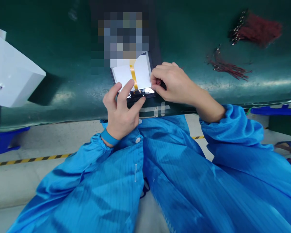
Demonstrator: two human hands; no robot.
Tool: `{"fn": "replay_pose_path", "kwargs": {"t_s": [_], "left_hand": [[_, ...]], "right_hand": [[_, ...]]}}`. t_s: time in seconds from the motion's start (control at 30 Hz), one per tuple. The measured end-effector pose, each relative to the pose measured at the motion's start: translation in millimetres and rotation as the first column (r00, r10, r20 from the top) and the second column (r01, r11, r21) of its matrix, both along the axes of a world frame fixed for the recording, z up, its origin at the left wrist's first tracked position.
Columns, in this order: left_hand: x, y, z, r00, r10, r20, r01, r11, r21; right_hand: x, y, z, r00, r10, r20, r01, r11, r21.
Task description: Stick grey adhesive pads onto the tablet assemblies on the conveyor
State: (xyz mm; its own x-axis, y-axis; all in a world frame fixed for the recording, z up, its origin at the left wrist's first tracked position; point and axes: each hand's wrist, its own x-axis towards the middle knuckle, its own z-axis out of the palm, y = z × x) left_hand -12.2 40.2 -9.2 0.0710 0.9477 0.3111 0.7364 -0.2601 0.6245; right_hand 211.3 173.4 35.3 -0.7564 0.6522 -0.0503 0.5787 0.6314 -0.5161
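Note:
A flat, dark-framed electronic device (143,70) with white panels lies near the table's front edge. Down its middle runs a yellow strip (133,77). Over the lower edge, my left hand (121,113) rests with fingers spread, the fingertips touching the frame, and a blue band circles that wrist. At the lower right corner my right hand (174,82) is closed in a pinch, thumb and index fingertips together. Whatever is between those fingertips is too small to make out. The device's upper part is pixelated.
To the right on the green tabletop (184,42) lie a large bundle of dark red wires (262,30) and a smaller loose bunch of wires (229,67). A white box (19,71) stands at the left. Pale tape strips (157,109) mark the front edge.

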Motion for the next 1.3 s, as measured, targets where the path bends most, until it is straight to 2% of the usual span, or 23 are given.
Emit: {"fn": "replay_pose_path", "kwargs": {"t_s": [0.1,0.2,0.27,0.33,0.4,0.47,0.53,0.6,0.63,0.67,0.73,0.77,0.83,0.93,1.03,1.1,1.17,1.2,1.3], "left_hand": [[6.3,7.1,-4.4,1.000,-0.012,0.012,0.012,1.000,-0.005],[15.6,5.3,-4.1,0.993,-0.033,-0.110,0.046,0.992,0.117],[16.5,2.7,2.9,0.971,-0.050,-0.235,0.100,0.974,0.204],[1.3,3.2,14.6,0.950,-0.055,-0.309,0.136,0.960,0.246],[-39.3,7.0,29.9,0.947,0.021,-0.322,0.064,0.966,0.252],[-106.1,14.9,45.3,0.925,0.221,-0.308,-0.152,0.961,0.232],[-187.1,30.2,54.0,0.850,0.453,-0.268,-0.430,0.892,0.143],[-262.8,54.2,52.0,0.742,0.630,-0.229,-0.651,0.759,-0.023],[-292.8,68.2,47.8,0.714,0.666,-0.217,-0.692,0.719,-0.069],[-315.8,82.2,42.8,0.709,0.676,-0.201,-0.701,0.705,-0.103],[-339.7,106.1,35.9,0.729,0.673,-0.127,-0.684,0.704,-0.190],[-341.5,114.0,35.9,0.732,0.674,-0.100,-0.678,0.706,-0.203],[-329.7,118.7,45.0,0.722,0.687,-0.082,-0.688,0.702,-0.184],[-287.0,98.1,76.3,0.756,0.648,-0.093,-0.654,0.744,-0.137],[-232.8,60.4,111.6,0.909,0.418,-0.010,-0.415,0.899,-0.137],[-198.7,37.6,127.4,0.966,0.249,0.066,-0.237,0.960,-0.153],[-171.6,21.7,132.7,0.965,0.170,0.198,-0.131,0.972,-0.195],[-161.2,16.4,131.1,0.942,0.176,0.286,-0.118,0.971,-0.207],[-141.3,8.3,114.4,0.801,0.287,0.525,-0.211,0.956,-0.202]], "right_hand": [[0.0,0.0,-1.1,1.000,-0.011,-0.011,0.011,1.000,-0.009],[-0.9,-1.6,0.9,1.000,-0.009,-0.015,0.009,1.000,-0.016],[0.0,-3.1,4.7,1.000,0.005,-0.007,-0.005,1.000,-0.016],[4.4,-2.5,9.0,1.000,0.017,-0.007,-0.017,1.000,-0.002],[11.7,1.0,13.0,1.000,-0.010,-0.028,0.012,0.998,0.058],[18.4,6.4,17.1,0.996,-0.053,-0.071,0.062,0.988,0.142],[19.5,11.6,21.6,0.990,-0.075,-0.120,0.097,0.976,0.196],[12.1,15.7,25.6,0.989,-0.054,-0.136,0.082,0.975,0.206],[5.2,17.1,27.1,0.990,-0.033,-0.138,0.062,0.977,0.205],[-3.3,18.0,28.3,0.990,-0.007,-0.138,0.036,0.978,0.205],[-23.1,18.3,30.3,0.987,0.046,-0.153,-0.011,0.975,0.221],[-33.8,17.6,31.6,0.983,0.064,-0.172,-0.022,0.972,0.233],[-55.9,14.4,36.2,0.972,0.087,-0.217,-0.031,0.969,0.246],[-93.0,6.8,48.2,0.928,0.130,-0.350,-0.041,0.968,0.249],[-133.0,-1.2,60.3,0.861,0.161,-0.483,-0.060,0.974,0.219],[-154.6,-6.8,63.2,0.822,0.170,-0.544,-0.106,0.983,0.147],[-167.0,-12.8,60.3,0.795,0.123,-0.593,-0.137,0.990,0.022],[-169.4,-15.6,57.0,0.785,0.067,-0.615,-0.131,0.990,-0.059],[-165.6,-22.7,44.5,0.742,-0.145,-0.655,-0.104,0.940,-0.326]]}}
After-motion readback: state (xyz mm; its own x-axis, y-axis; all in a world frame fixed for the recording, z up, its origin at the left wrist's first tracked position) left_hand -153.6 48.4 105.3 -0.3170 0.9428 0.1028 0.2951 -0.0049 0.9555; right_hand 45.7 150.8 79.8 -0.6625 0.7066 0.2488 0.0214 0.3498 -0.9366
